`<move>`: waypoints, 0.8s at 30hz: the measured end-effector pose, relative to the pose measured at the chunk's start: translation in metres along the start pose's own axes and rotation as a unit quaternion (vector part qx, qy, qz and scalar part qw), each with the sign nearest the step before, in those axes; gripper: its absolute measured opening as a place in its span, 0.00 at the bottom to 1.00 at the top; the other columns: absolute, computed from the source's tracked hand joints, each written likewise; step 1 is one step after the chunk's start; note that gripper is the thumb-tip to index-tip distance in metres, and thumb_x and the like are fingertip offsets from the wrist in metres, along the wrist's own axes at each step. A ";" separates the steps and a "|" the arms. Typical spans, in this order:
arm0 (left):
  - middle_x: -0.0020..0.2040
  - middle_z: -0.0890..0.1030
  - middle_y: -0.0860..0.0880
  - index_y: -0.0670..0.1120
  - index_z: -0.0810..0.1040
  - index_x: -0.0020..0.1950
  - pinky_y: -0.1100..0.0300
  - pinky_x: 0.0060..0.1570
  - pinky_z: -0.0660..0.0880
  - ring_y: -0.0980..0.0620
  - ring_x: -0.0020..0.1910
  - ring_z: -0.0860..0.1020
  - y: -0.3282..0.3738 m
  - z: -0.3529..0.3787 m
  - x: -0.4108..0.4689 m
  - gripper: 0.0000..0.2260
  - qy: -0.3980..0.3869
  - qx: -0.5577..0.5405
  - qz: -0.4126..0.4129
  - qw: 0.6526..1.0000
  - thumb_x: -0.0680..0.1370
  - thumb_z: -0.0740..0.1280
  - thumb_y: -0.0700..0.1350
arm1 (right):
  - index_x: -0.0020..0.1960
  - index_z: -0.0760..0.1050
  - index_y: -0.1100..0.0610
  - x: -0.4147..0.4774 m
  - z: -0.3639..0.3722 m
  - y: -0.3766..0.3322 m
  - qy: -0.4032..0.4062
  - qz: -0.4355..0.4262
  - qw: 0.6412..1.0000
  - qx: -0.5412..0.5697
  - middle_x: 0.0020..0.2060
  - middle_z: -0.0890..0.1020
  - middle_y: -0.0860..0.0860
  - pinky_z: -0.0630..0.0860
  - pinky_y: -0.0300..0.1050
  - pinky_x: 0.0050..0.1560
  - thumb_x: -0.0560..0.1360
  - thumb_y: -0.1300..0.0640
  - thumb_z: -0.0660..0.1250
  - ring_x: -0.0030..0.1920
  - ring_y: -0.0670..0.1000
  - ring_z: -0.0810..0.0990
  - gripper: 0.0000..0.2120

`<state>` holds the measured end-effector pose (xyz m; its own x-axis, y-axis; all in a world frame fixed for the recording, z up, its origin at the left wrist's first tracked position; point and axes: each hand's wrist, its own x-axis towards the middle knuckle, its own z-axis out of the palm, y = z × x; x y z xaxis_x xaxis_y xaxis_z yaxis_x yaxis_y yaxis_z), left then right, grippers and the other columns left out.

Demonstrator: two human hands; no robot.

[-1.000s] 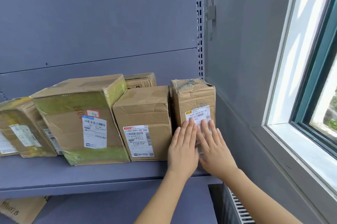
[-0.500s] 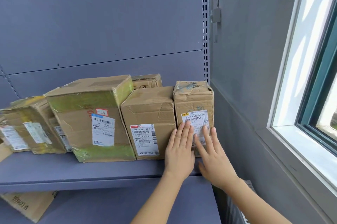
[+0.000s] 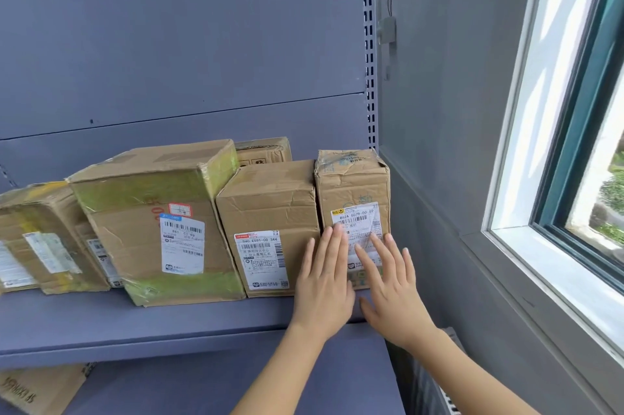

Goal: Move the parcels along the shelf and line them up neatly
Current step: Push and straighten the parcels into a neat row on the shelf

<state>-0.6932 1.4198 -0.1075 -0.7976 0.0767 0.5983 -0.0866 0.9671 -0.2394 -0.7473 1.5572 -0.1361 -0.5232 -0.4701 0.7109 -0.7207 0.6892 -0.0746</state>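
A creased, white-labelled parcel point(image 3: 353, 183) is pressed by the straight-fingered left hand point(image 3: 323, 283) and right hand point(image 3: 393, 286), on a grey shelf point(image 3: 135, 327) beside a window point(image 3: 574, 151).

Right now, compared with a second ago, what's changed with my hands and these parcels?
Little. The left hand and right hand stay flat on the front of the rightmost parcel, but sit slightly lower, so more of its label shows, and the right fingers have fanned apart. Nothing was gripped or let go. The other parcels keep their places on the shelf; the view itself shifted.
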 end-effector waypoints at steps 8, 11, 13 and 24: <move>0.77 0.55 0.40 0.37 0.54 0.76 0.47 0.74 0.49 0.44 0.77 0.52 0.000 -0.004 0.008 0.35 0.047 -0.036 0.000 0.998 0.72 0.62 0.46 | 0.72 0.62 0.54 0.002 -0.006 -0.005 0.025 0.019 0.999 0.006 0.71 0.63 0.58 0.57 0.62 0.68 0.66 0.52 0.66 0.72 0.63 0.59 0.35; 0.77 0.55 0.41 0.37 0.55 0.76 0.48 0.75 0.49 0.44 0.77 0.52 -0.004 -0.007 0.009 0.36 0.063 -0.053 0.001 0.997 0.72 0.65 0.46 | 0.72 0.63 0.53 0.013 -0.010 -0.016 0.035 0.039 0.998 0.017 0.70 0.63 0.58 0.60 0.63 0.68 0.70 0.51 0.59 0.72 0.63 0.60 0.30; 0.77 0.55 0.42 0.38 0.55 0.76 0.47 0.75 0.49 0.43 0.77 0.53 -0.012 -0.010 0.010 0.36 0.078 -0.056 -0.003 0.995 0.72 0.67 0.46 | 0.71 0.63 0.53 0.023 -0.011 -0.029 0.061 0.034 0.997 0.024 0.69 0.63 0.57 0.60 0.61 0.68 0.72 0.53 0.58 0.71 0.62 0.61 0.27; 0.75 0.56 0.42 0.37 0.56 0.74 0.49 0.75 0.47 0.44 0.77 0.49 -0.104 -0.046 0.007 0.32 0.180 -0.203 -0.100 0.957 0.73 0.61 0.47 | 0.68 0.65 0.56 0.080 -0.016 -0.117 0.141 -0.018 0.985 0.098 0.67 0.64 0.58 0.63 0.60 0.68 0.74 0.61 0.62 0.70 0.62 0.62 0.22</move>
<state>-0.6621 1.3312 -0.0437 -0.5250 -0.1123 0.8437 0.0804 0.9803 0.1805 -0.6972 1.4478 -0.0597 -0.3672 -0.3013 0.8800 -0.8251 0.5422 -0.1588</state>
